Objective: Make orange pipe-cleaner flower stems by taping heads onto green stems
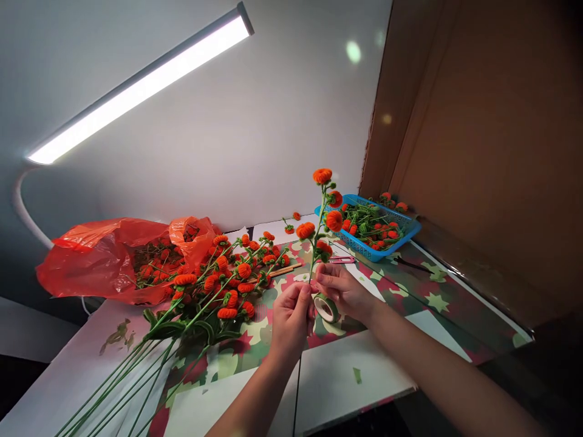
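Note:
In front of me stands an upright stem of orange artificial flowers [322,176], several fuzzy blooms along its green stalk. My left hand [293,311] pinches the lower end of that stalk. Just above and to the right, my right hand [339,287] is closed with its fingertips pressed together close to the stalk; what lies between them is too small to make out. A roll of green floral tape [327,308] hangs or rests just below my right hand, beside the left fingers. The stalk's bottom end is hidden by my left hand.
Long-stemmed orange flowers [226,313] lie in a pile at left, before a red plastic bag [104,243] of more blooms. A blue basket [371,252] of flower pieces stands back right. Wooden sticks [286,271] lie mid-table. A lit lamp [141,85] hangs above; cardboard [483,182] stands right.

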### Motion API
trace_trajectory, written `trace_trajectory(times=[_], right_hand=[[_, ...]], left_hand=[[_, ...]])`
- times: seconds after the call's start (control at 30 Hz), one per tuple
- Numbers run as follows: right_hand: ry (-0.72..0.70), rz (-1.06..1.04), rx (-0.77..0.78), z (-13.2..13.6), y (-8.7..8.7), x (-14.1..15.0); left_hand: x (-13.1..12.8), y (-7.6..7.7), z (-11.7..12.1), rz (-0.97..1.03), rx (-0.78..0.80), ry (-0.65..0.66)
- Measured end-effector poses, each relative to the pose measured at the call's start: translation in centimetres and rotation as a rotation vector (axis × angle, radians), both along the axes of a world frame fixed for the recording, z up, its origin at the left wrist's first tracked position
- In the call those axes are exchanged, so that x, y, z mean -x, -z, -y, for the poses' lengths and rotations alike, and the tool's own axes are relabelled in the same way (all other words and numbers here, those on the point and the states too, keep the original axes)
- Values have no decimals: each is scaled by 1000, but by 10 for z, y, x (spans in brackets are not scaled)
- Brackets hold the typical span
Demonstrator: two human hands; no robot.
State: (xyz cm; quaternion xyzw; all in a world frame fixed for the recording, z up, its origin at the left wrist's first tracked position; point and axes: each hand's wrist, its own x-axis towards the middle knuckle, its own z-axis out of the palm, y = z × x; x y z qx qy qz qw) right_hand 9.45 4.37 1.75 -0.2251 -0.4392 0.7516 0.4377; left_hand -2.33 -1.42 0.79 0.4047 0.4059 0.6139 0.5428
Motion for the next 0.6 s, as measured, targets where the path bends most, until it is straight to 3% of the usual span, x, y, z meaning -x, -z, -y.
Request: trace_trajectory(times=[0.4, 0.5, 0.6], right_hand=[[-232, -22, 105, 4, 2, 1], [-147, 18, 61, 2, 2, 1], [32, 83, -5, 1, 3, 2]], left_hand=[[2, 1, -3, -18, 8, 91], [3, -1, -5, -58, 23, 103], [2, -5, -3, -143, 39, 31]])
